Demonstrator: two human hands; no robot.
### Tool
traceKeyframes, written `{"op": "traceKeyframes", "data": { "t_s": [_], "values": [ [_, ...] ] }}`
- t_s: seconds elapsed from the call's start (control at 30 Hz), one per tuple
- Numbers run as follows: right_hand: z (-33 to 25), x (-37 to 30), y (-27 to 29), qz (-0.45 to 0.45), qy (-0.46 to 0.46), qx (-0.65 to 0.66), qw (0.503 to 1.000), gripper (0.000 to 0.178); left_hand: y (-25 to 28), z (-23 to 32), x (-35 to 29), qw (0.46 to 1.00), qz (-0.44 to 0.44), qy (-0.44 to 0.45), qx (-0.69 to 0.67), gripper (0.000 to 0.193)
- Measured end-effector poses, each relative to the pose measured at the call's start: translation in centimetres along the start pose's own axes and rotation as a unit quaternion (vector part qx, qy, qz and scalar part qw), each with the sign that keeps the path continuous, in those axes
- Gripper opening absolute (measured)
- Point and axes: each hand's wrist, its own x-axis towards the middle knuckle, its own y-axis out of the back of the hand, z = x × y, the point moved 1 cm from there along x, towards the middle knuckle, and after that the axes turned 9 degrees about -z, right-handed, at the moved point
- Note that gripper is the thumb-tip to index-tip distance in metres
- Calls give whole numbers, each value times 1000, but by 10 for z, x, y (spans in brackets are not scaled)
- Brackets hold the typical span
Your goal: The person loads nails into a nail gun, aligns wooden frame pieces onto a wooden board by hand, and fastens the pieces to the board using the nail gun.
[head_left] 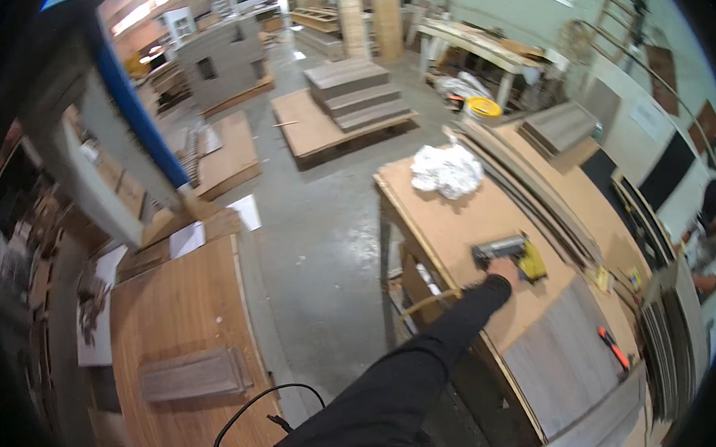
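My left arm reaches up and to the right across the workbench (432,219). At its end, my left hand (503,271) is closed round the handle of a grey and yellow nail gun (530,261), which is on or just above the wooden top. Its fingers are partly hidden. A yellowish hose (428,302) runs past the wrist over the bench edge. Nearer to me lies a grey wood-grain panel (563,358), with a red and black utility knife (613,348) beside its right edge. My right hand is outside the picture.
Crumpled white plastic (447,170) sits at the bench's far end. Long strips (535,194) lie along its right side, near stacked thin boards (668,353). On the left, a lower table (176,314) bears grey boards (192,374). A stepped unit (359,94) stands farther off.
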Motion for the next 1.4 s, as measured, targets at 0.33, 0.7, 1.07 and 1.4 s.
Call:
{"op": "traceKeyframes", "data": {
  "t_s": [0.33, 0.7, 1.07, 1.4],
  "values": [
    [-13, 2, 24, -27, 21, -41, 999, 48, -27, 16, -48, 998, 0, -55, 8, 25],
    [139, 82, -53, 37, 11, 26, 999, 48, -10, 11, 2, 762, -170, -354, -515, 46],
    [183, 139, -88, -23, -141, 47, 989, 53, -165, 134, -9, 673, -414, -485, -376, 51],
    [233, 135, -113, -36, -140, 48, 988, 54, -256, 183, -36, 652, -510, -468, -310, 42]
  ]
}}
